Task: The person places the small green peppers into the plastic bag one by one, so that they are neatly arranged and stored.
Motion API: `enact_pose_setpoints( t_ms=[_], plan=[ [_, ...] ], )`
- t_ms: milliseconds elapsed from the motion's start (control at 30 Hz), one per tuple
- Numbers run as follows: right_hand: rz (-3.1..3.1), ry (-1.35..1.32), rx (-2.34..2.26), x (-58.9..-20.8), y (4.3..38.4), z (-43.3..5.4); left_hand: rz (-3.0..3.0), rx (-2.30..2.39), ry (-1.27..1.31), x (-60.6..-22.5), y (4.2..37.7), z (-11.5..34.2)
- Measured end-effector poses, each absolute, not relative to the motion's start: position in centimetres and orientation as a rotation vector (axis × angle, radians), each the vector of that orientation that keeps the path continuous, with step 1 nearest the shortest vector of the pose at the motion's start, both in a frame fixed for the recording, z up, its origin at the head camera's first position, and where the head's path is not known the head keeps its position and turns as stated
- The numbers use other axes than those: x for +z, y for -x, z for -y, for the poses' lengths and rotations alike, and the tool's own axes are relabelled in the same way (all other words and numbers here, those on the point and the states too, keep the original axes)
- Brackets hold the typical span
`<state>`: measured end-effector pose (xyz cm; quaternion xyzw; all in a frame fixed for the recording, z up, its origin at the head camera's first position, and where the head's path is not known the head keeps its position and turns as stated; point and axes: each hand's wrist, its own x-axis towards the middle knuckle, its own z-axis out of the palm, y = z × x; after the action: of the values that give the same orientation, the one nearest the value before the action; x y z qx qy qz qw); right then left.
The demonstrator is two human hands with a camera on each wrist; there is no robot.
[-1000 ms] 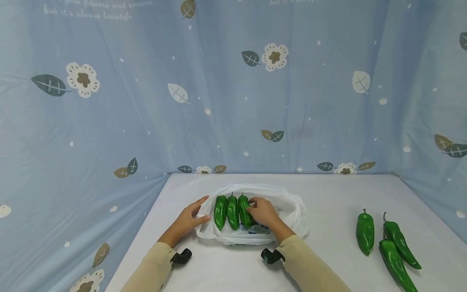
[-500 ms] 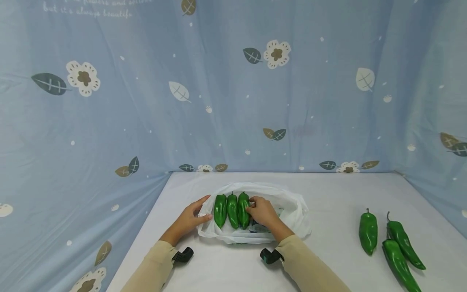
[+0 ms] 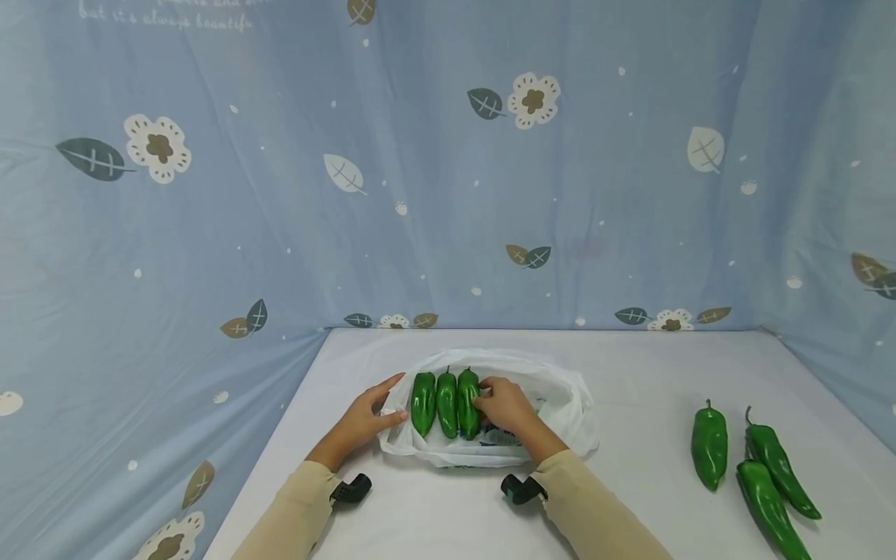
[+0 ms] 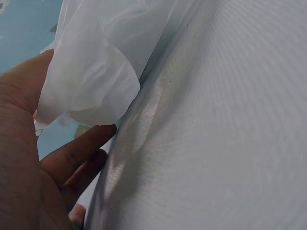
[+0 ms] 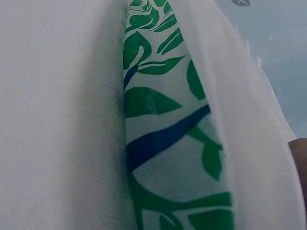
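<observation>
A white plastic bag (image 3: pixel 560 397) lies spread on the table, its mouth gaping upward. Inside it, a left green pepper (image 3: pixel 423 403), a middle one and a right green pepper (image 3: pixel 467 397) lie side by side on its left half. My right hand (image 3: pixel 509 406) holds the right pepper by its right side, thumb and fingers curled against it. At the bag's left rim, my left hand (image 3: pixel 364 416) has thumb and fingers spread. Its fingers (image 4: pixel 79 153) reach under the hanging plastic in the left wrist view. Mostly the bag's printed outer wall (image 5: pixel 163 124) fills the right wrist view.
On the right of the white tabletop (image 3: pixel 630 435) lie one separate green pepper (image 3: pixel 710 447) and two overlapping ones, the nearer pepper (image 3: pixel 766 502) cut off by the frame. A blue patterned curtain (image 3: pixel 434 194) hangs behind the table and along its sides.
The right pepper's lower end has swung slightly left in my right hand, so it lies straighter beside the middle one. My left hand stays at the bag's rim.
</observation>
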<state>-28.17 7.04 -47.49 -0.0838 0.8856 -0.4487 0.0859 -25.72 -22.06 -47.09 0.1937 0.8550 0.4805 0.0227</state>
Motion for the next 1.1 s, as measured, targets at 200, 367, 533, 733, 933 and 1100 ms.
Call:
enact_pose_setpoints(
  t_ms=[200,367,533,733,933,1100],
  plan=[
    [-2.609,0.226,-1.354,-47.3,28.0,-7.3,-2.652,1.479,-0.588,-48.1,26.2,22.2],
    [-2.588,0.243,-1.387,-47.1,27.9,-7.9,-2.696,1.464,-0.557,-50.1,27.6,22.7],
    [-2.604,0.291,-1.368,-46.8,27.7,-8.4,-2.706,1.458,-0.564,-50.3,27.7,23.0],
    [-2.6,0.326,-1.38,-45.9,26.9,-9.1,-2.701,1.453,-0.566,-50.3,27.9,23.2],
    [-2.564,0.327,-1.439,-45.1,26.2,-10.5,-2.705,1.456,-0.569,-50.1,27.6,22.9],
    [-2.581,0.303,-1.446,-44.8,25.6,-11.6,-2.713,1.451,-0.551,-49.9,27.2,22.7]
  ],
)
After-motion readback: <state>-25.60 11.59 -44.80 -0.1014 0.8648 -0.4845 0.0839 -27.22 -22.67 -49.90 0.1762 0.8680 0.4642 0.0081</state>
